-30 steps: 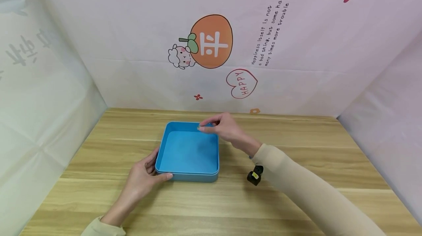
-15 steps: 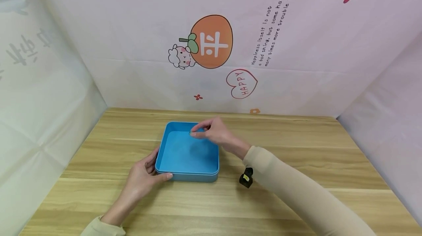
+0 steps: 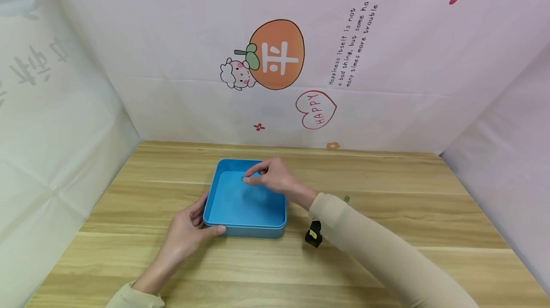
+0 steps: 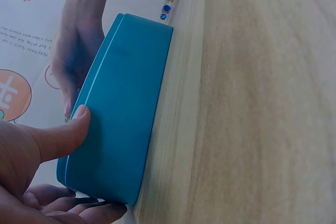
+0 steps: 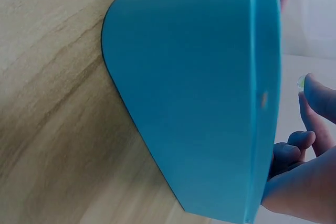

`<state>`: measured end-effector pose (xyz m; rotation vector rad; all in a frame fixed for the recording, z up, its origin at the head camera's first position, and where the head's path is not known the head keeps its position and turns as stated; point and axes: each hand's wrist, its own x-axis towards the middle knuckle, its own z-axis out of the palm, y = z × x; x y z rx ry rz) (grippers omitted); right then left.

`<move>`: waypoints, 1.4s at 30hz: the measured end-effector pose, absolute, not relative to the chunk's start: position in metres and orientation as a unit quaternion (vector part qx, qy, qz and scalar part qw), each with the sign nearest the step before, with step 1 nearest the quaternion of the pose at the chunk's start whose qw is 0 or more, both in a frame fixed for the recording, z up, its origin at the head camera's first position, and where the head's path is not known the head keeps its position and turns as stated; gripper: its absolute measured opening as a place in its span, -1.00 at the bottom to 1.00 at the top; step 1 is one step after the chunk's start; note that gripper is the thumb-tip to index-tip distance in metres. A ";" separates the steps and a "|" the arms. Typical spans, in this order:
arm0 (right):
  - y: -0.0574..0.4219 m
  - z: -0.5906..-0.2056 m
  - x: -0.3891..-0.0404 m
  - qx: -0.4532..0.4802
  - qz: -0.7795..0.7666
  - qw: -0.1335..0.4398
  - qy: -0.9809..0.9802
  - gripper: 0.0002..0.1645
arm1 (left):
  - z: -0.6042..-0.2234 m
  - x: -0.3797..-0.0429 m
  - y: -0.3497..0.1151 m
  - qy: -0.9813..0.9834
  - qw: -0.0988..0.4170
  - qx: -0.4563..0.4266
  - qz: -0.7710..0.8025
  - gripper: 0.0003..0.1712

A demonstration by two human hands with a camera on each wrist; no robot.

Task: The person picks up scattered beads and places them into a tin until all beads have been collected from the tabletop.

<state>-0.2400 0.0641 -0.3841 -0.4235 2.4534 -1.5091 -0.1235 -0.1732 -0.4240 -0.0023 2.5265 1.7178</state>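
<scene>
A square blue box (image 3: 242, 203) without a lid sits on the wooden table. My left hand (image 3: 185, 236) grips its near left corner, thumb on the front wall and fingers along the left side. My right hand (image 3: 277, 176) is over the box's far part, pinching a small clear glass marble (image 5: 301, 83) between thumb and forefinger. In the left wrist view, the marble shows at the fingertips just beyond the box rim. Beyond the box in that view lie several marbles (image 4: 166, 9), some blue. The head view shows one greenish marble (image 3: 346, 198) right of the box.
The black wrist camera (image 3: 314, 234) hangs under my right sleeve (image 3: 365, 231). White printed cloth (image 3: 193, 107) encloses the wooden table (image 3: 258, 270) at the back and both sides.
My right hand has moved left and slightly nearer with the marble, from the box's far right corner to over its inside. A marble has come into view beside the sleeve. My left hand keeps its place.
</scene>
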 end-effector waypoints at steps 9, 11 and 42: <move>0.059 -0.390 -0.241 -0.135 -0.510 0.127 0.840 -0.87 | -0.424 -0.124 -0.173 0.830 0.048 -0.007 0.556 0.14; 0.058 -0.390 -0.241 -0.133 -0.508 0.127 0.842 -0.87 | -0.424 -0.124 -0.173 0.830 0.048 -0.007 0.555 0.14; 0.084 -0.367 -0.234 -0.122 -0.543 0.073 0.828 -0.82 | -0.424 -0.123 -0.173 0.827 0.043 -0.004 0.560 0.15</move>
